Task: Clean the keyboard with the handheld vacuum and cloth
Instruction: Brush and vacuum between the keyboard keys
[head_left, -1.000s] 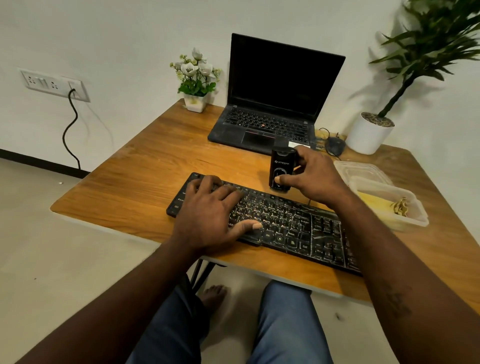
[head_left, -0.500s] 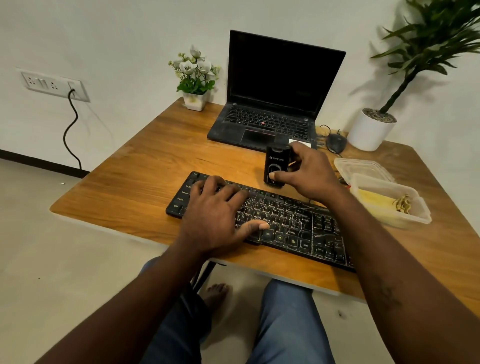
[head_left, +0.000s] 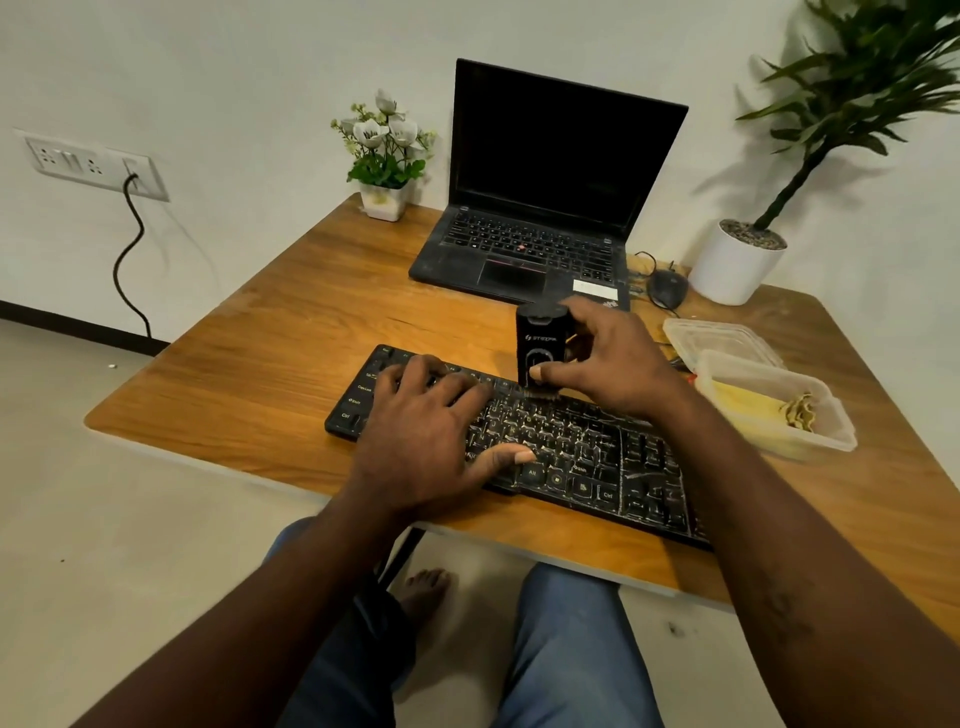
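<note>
While left hand (head_left: 421, 447) rests flat on keyboard (head_left: 582, 452), right hand (head_left: 618, 364) grips vacuum (head_left: 540, 343); wooden table (head_left: 291, 364), white wall (head_left: 234, 78).

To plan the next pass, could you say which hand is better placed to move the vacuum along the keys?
The right hand: it grips the handheld vacuum upright on the top row of the keyboard. The left hand lies flat on the left keys, probably steadying it.

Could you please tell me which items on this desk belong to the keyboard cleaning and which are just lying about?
In use: keyboard, handheld vacuum gripped by the right hand, left hand resting on the keyboard.

Lying about: laptop, mouse, flower pot, potted plant, plastic container holding something yellow, lid.
</note>
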